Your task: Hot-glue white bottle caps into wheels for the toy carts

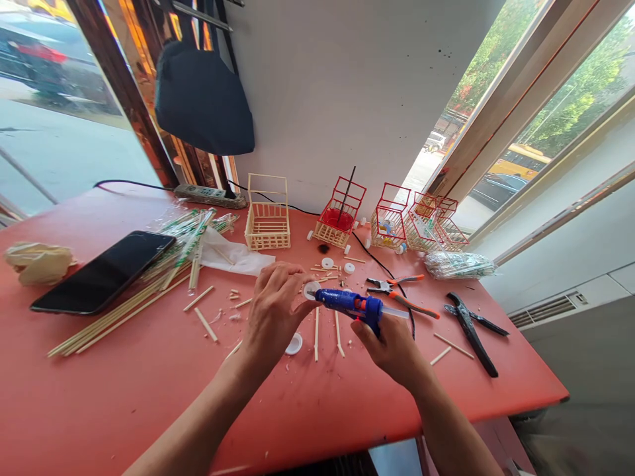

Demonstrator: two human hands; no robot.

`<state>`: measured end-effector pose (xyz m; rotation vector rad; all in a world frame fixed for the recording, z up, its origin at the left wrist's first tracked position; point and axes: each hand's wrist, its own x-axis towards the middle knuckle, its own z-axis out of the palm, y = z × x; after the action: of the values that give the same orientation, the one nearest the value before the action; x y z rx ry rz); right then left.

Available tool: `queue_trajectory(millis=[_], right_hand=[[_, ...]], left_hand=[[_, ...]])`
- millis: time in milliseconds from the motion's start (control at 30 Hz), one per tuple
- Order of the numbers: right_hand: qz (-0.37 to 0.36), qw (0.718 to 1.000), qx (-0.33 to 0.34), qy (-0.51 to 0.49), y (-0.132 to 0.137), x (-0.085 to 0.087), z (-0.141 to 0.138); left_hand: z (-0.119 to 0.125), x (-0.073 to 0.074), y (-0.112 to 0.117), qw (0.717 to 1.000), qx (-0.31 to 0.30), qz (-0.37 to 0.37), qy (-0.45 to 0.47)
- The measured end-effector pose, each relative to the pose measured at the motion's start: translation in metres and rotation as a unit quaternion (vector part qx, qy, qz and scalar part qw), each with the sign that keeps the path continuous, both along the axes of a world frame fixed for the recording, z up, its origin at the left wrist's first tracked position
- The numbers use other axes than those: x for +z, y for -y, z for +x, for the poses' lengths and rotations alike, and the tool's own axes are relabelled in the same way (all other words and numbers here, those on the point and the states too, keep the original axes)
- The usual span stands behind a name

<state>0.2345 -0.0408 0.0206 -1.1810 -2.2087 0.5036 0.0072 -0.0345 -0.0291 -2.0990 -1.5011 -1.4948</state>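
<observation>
In my right hand (391, 347) is a blue hot glue gun (342, 301), its nozzle pointing left and a clear glue stick (395, 313) poking out of its back. My left hand (275, 307) pinches a white bottle cap (311, 289) right at the nozzle tip. Below my left hand another white cap (294, 344) lies on the red table. Two short wooden sticks (316, 336) rest under the glue gun. Further back lie more white caps (349, 268) among cut stick pieces.
Small stick-built carts (268, 225) line the back, some with red frames (342, 215). Pliers (404, 301) and black cutters (471, 330) lie right. A phone (104, 271) and wooden sticks (124, 314) lie left. A power strip (211, 195) and black cable (370, 251) sit behind.
</observation>
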Motion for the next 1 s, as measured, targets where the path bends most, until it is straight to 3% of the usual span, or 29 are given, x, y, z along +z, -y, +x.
queue_trajectory(millis=[300,733,867,1000], right_hand=[[0.043,0.999,-0.012,0.016,-0.004,-0.001,0.005],[0.005,1.000,-0.002,-0.002,-0.003,-0.002,0.006],[-0.069,0.994,0.018,-0.082,-0.006,-0.004,0.010],[-0.235,0.943,0.065,-0.227,-0.008,-0.004,0.014]], left_hand=[[-0.001,0.000,-0.001,1.000,0.005,0.007,-0.002],[-0.001,-0.001,-0.001,1.000,0.006,0.012,-0.006],[0.000,0.000,-0.001,1.000,-0.003,0.016,-0.017],[0.001,0.005,0.001,1.000,-0.013,0.020,0.011]])
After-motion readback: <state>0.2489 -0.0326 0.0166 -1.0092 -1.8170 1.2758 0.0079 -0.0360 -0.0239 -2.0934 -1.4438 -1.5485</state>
